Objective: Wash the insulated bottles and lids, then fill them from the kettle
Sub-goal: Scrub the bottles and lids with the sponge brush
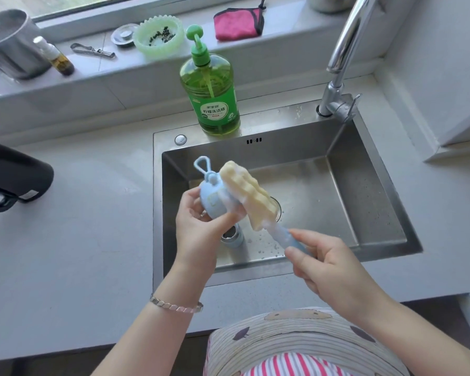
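Observation:
My left hand (201,226) grips a light blue bottle lid (213,199) with a loop strap, held over the steel sink (364,185). My right hand (326,261) holds the blue handle of a sponge brush (251,195); its yellow sponge head lies foamy against the lid. Below the left hand, an open blue insulated bottle (232,236) stands in the sink, mostly hidden. A black kettle (11,177) sits on the counter at the far left.
A green dish soap pump bottle (210,96) stands behind the sink, the faucet (342,55) at the back right. The window sill holds a metal pot (10,44), a small spray bottle, a peeler, a drain plug, a green strainer and a pink cloth (238,23).

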The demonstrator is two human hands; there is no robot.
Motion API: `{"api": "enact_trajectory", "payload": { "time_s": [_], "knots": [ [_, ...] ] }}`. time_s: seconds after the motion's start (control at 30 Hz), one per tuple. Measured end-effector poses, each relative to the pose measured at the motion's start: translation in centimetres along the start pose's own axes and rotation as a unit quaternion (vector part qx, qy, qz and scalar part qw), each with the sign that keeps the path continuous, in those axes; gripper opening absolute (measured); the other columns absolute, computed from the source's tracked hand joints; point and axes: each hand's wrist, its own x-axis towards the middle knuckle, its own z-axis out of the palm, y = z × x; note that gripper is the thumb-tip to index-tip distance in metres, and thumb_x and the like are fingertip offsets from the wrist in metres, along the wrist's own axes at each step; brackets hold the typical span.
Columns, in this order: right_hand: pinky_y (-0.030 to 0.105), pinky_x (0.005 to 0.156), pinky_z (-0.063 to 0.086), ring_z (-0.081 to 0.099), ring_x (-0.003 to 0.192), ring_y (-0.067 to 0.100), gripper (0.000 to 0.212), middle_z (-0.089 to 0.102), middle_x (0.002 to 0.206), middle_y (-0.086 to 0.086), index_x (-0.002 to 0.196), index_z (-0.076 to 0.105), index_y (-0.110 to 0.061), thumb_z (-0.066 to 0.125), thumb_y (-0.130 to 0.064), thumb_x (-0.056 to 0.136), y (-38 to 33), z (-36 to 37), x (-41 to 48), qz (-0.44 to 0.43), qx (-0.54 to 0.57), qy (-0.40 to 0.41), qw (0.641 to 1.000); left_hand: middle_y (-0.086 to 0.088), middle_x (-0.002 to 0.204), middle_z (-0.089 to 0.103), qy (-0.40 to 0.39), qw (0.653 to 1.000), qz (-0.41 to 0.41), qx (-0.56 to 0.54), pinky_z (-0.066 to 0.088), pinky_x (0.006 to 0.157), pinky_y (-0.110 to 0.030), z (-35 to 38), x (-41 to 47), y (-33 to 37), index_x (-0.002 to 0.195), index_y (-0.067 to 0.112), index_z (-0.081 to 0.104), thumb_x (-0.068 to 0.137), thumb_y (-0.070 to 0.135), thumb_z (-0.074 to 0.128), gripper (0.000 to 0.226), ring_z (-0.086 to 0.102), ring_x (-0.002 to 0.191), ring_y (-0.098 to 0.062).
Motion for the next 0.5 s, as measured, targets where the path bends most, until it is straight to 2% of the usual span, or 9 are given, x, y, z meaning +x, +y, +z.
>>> {"api": "enact_trajectory", "payload": {
  "time_s": [0.13, 0.23, 0.37, 0.5],
  "knots": [
    [0.008, 0.033, 0.025, 0.03, 0.031, 0.001, 0.023, 0.036, 0.04, -0.01, 0.095, 0.063, -0.021, 0.048, -0.004, 0.092, -0.9, -0.5, 0.8, 0.019, 0.016, 0.014, 1.0, -0.003, 0.089, 0.068, -0.05, 0.998, 0.013, 0.021, 0.054, 0.066, -0.027, 0.3, -0.8, 0.2, 0.098, 0.019, 0.056, 0.041, 0.018, 0.083, 0.063, 0.064, 0.078, -0.016],
    [0.008, 0.033, 0.021, 0.026, 0.031, 0.001, 0.022, 0.035, 0.039, -0.01, 0.105, 0.061, -0.021, 0.049, -0.007, 0.093, -0.8, -0.5, 0.0, 0.049, 0.031, 0.003, 0.998, -0.002, 0.089, 0.067, -0.007, 1.0, 0.017, -0.023, 0.054, 0.068, -0.027, -0.1, -0.1, 0.6, 0.101, 0.018, 0.056, 0.039, 0.019, 0.082, 0.067, 0.064, 0.079, -0.017],
    [0.009, 0.03, 0.018, 0.021, 0.03, 0.0, 0.024, 0.03, 0.041, -0.01, 0.089, 0.062, -0.019, 0.046, -0.002, 0.093, -1.2, -0.5, 0.5, 0.073, 0.071, 0.01, 0.995, 0.006, 0.082, 0.068, -0.024, 1.0, 0.013, 0.008, 0.053, 0.067, -0.025, 0.3, -0.7, 0.3, 0.098, 0.019, 0.054, 0.039, 0.023, 0.081, 0.066, 0.063, 0.077, -0.012],
    [0.01, 0.03, 0.019, 0.022, 0.03, 0.0, 0.021, 0.032, 0.039, -0.01, 0.095, 0.061, -0.019, 0.047, -0.004, 0.093, -1.2, -0.5, 0.3, 0.077, 0.065, 0.003, 0.995, 0.002, 0.087, 0.068, 0.007, 1.0, 0.016, 0.018, 0.053, 0.067, -0.024, 0.2, 0.0, 0.9, 0.096, 0.021, 0.055, 0.034, 0.024, 0.081, 0.067, 0.063, 0.081, -0.016]
  ]
}}
